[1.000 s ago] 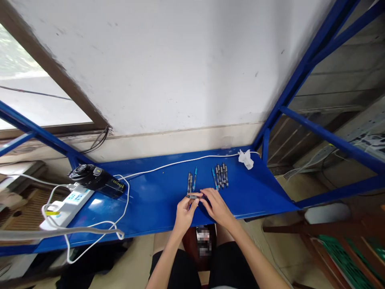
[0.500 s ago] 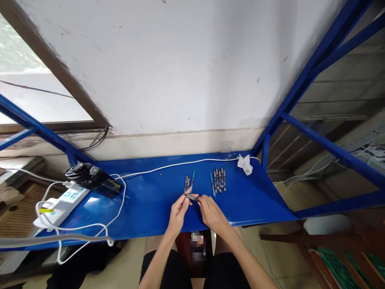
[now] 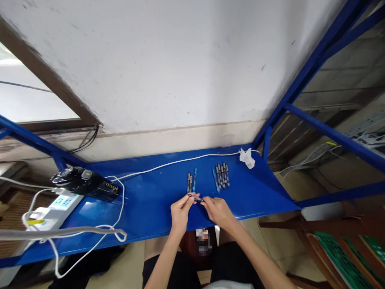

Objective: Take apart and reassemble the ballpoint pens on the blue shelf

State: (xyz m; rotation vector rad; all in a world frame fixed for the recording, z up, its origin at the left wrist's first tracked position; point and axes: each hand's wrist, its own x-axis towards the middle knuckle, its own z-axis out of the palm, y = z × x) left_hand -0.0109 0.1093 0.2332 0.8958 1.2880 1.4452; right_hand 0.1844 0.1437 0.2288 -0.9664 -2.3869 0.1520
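A dark grey pen (image 3: pixel 197 198) is held level between my two hands, above the front part of the blue table. My left hand (image 3: pixel 180 208) pinches its left end, and my right hand (image 3: pixel 217 209) has its fingers closed on the right end. Just beyond my left hand lie a pair of grey-black pens (image 3: pixel 189 182) and a blue pen (image 3: pixel 195 178). Farther right, another blue pen (image 3: pixel 215 180) lies beside a row of several grey-black pens (image 3: pixel 222 175).
The blue table (image 3: pixel 144 208) runs along the wall. On its left are a black bottle (image 3: pixel 90 184) lying down, a white power strip (image 3: pixel 60 206) and a looping white cable (image 3: pixel 122 208). Crumpled white tissue (image 3: pixel 247 158) sits at the back right, near the blue metal frame (image 3: pixel 266 144).
Both hands still hold the pen, which now shows less of its right part outside my fingers. The whole view has shifted slightly.
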